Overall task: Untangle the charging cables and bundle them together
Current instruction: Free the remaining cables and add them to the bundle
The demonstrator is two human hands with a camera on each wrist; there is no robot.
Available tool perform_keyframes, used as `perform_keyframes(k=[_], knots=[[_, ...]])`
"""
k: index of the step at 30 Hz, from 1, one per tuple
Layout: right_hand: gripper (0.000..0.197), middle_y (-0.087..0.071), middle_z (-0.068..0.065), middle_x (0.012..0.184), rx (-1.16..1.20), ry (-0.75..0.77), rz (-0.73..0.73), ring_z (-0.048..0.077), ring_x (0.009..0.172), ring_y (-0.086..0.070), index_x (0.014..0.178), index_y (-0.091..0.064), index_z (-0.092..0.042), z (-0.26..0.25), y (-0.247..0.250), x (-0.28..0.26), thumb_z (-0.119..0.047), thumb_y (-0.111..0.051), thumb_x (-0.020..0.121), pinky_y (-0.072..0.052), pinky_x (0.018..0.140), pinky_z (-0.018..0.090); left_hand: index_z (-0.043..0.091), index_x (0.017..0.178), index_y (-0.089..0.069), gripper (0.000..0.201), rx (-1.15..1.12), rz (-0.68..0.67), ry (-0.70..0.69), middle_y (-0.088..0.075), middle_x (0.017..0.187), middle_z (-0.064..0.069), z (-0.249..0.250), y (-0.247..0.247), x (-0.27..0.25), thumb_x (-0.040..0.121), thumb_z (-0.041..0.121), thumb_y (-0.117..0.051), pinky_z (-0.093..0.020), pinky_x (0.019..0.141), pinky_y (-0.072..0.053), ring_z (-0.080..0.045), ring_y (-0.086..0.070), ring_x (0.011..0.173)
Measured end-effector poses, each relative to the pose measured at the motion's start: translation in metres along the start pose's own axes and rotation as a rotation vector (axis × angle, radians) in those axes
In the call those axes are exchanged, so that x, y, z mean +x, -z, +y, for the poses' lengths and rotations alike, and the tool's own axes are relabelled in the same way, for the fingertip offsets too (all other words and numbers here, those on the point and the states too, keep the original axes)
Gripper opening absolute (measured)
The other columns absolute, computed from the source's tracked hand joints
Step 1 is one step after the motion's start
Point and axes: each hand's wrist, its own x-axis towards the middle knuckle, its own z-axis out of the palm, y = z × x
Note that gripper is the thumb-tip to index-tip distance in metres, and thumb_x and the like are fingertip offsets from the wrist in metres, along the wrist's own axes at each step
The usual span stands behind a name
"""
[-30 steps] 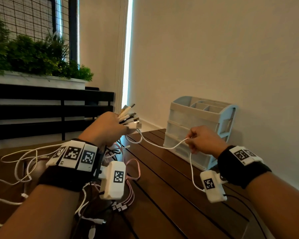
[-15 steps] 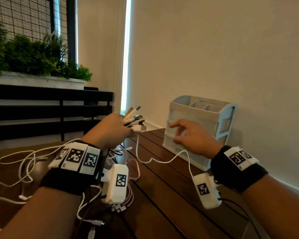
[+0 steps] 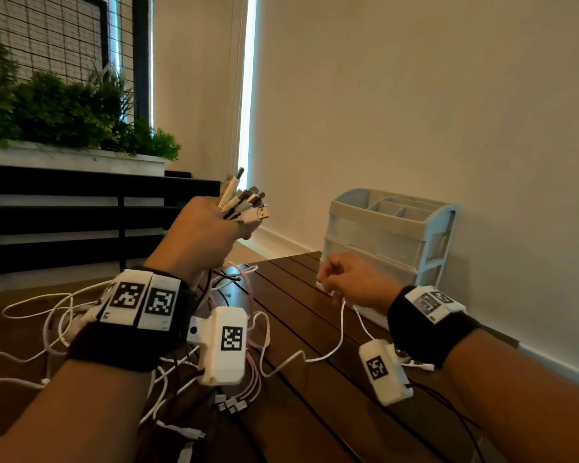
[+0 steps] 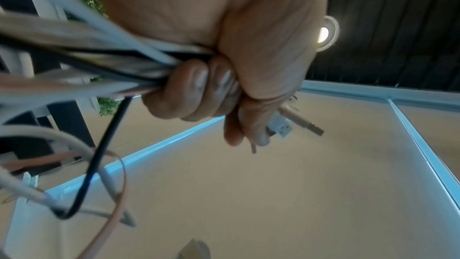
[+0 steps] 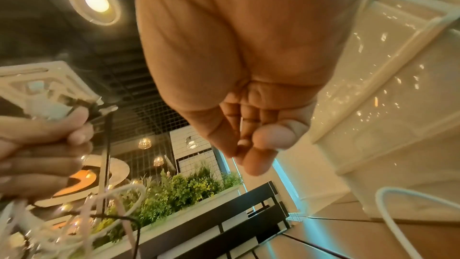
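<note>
From the head view, the left hand (image 3: 204, 236) is raised above the dark slatted wooden table (image 3: 315, 389), fist clenched round a sheaf of white, black and pink charging cables (image 3: 244, 203) whose metal plug ends fan out above the knuckles; the tails hang down and spread in loose loops across the table's left side; the right hand (image 3: 350, 279) sits lower, just in front of the pale plastic drawer organiser (image 3: 391, 235), fingers curled to pinch a thin white cable (image 3: 340, 339) that trails down over the table toward the tangle. My worry here is that a hard pull on this strand would tighten a knot in the loops rather than free it, or drag the plugs out of line in the fist.

From the left wrist view, the fingers (image 4: 199, 88) clamp the cable sheaf (image 4: 99, 60) tightly, with a black strand (image 4: 104, 145) looping free below; a slackened grip would likely let some plug ends slide out.

From the right wrist view, the thumb and fingertips (image 5: 263, 141) press together, and only a faint sliver of cable shows between them; so fine a pinch may well slip under tension.
</note>
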Motion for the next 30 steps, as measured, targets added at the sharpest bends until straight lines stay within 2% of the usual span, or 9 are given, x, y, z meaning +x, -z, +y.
perform_keyframes(k=[3, 6, 9, 13, 16, 21, 23, 25, 30], knots=[[0.052, -0.063, -0.008, 0.107, 0.044, 0.155, -0.041, -0.002, 0.067, -0.058, 0.125, -0.053, -0.025, -0.012, -0.003, -0.006, -0.003, -0.069, 0.081, -0.048, 0.059, 0.015, 0.017, 0.064, -0.062, 0.023, -0.021, -0.025, -0.034, -0.061, 0.061, 0.002, -0.001, -0.014, -0.002, 0.083, 0.023, -0.074, -0.024, 0.053, -0.040, -0.012, -0.055, 0.059], [0.083, -0.056, -0.009, 0.130, 0.243, 0.279, -0.249, -0.001, 0.075, -0.061, 0.141, -0.037, -0.032, -0.030, -0.017, -0.011, -0.007, -0.079, 0.073, -0.052, 0.066, 0.019, 0.019, 0.065, -0.063, 0.022, -0.094, -0.036, -0.074, -0.057, 0.057, 0.004, -0.002, -0.032, -0.005, 0.084, 0.021, -0.073, -0.014, 0.047, -0.040, 0.000, -0.051, 0.047], [0.068, -0.060, -0.014, 0.121, 0.247, 0.376, -0.277, 0.001, 0.095, -0.063, 0.130, -0.048, -0.027, -0.044, -0.035, -0.012, -0.013, -0.082, 0.072, -0.053, 0.076, 0.023, 0.021, 0.068, -0.064, 0.019, -0.243, -0.067, -0.066, -0.059, 0.053, 0.010, -0.003, -0.052, -0.010, 0.085, 0.021, -0.072, -0.027, 0.056, -0.048, 0.001, -0.054, 0.050], [0.023, -0.066, -0.010, 0.095, 0.011, 0.333, -0.109, -0.003, 0.081, -0.061, 0.100, -0.067, -0.019, -0.051, -0.052, -0.009, -0.021, -0.076, 0.079, -0.050, 0.079, 0.029, 0.021, 0.064, -0.058, 0.027, -0.379, -0.120, -0.080, -0.048, 0.038, 0.013, 0.005, -0.063, -0.019, 0.090, 0.017, -0.067, -0.023, 0.049, -0.031, -0.001, -0.043, 0.034], [0.028, -0.069, 0.007, 0.102, -0.242, 0.314, -0.051, 0.020, 0.093, -0.062, 0.103, -0.068, -0.013, -0.054, -0.052, -0.004, -0.030, -0.071, 0.080, -0.051, 0.085, 0.039, 0.013, 0.066, -0.056, 0.027, -0.540, -0.145, -0.064, -0.039, 0.040, 0.010, 0.005, -0.061, -0.019, 0.090, 0.024, -0.065, -0.023, 0.046, -0.026, -0.008, -0.032, 0.035], [0.072, -0.059, -0.008, 0.112, -0.357, 0.325, 0.063, 0.020, 0.101, -0.053, 0.113, -0.056, -0.038, -0.060, -0.050, -0.007, -0.072, -0.065, 0.050, -0.049, 0.085, 0.038, 0.014, 0.066, -0.058, 0.026, -0.632, -0.125, -0.148, -0.037, 0.042, 0.006, 0.004, -0.061, -0.016, 0.087, 0.029, -0.064, -0.023, 0.043, -0.028, -0.010, -0.030, 0.036], [0.068, -0.057, -0.011, 0.102, -0.174, 0.310, 0.118, 0.013, 0.093, -0.054, 0.110, -0.057, -0.032, -0.061, -0.050, -0.009, -0.061, -0.075, 0.051, -0.050, 0.082, 0.030, 0.020, 0.066, -0.059, 0.026, -0.611, -0.077, -0.188, -0.041, 0.042, 0.008, 0.003, -0.062, -0.015, 0.087, 0.034, -0.065, -0.024, 0.045, -0.030, -0.009, -0.035, 0.036], [0.048, -0.059, -0.009, 0.088, 0.029, 0.319, 0.121, 0.003, 0.077, -0.055, 0.100, -0.061, -0.016, -0.062, -0.049, -0.013, -0.026, -0.087, 0.061, -0.047, 0.073, 0.017, 0.023, 0.067, -0.059, 0.026, -0.561, -0.036, -0.206, -0.046, 0.042, 0.011, 0.001, -0.064, -0.014, 0.086, 0.039, -0.064, -0.026, 0.050, -0.032, -0.004, -0.040, 0.039], [0.029, -0.064, 0.007, 0.072, 0.462, 0.293, -0.074, 0.002, 0.056, -0.061, 0.089, -0.064, 0.010, -0.062, -0.036, -0.019, 0.022, -0.070, 0.064, -0.049, 0.055, 0.014, 0.027, 0.065, -0.062, 0.024, -0.479, 0.014, -0.223, -0.053, 0.046, 0.016, -0.004, -0.067, -0.013, 0.083, 0.043, -0.063, -0.029, 0.060, -0.036, -0.004, -0.048, 0.048]])
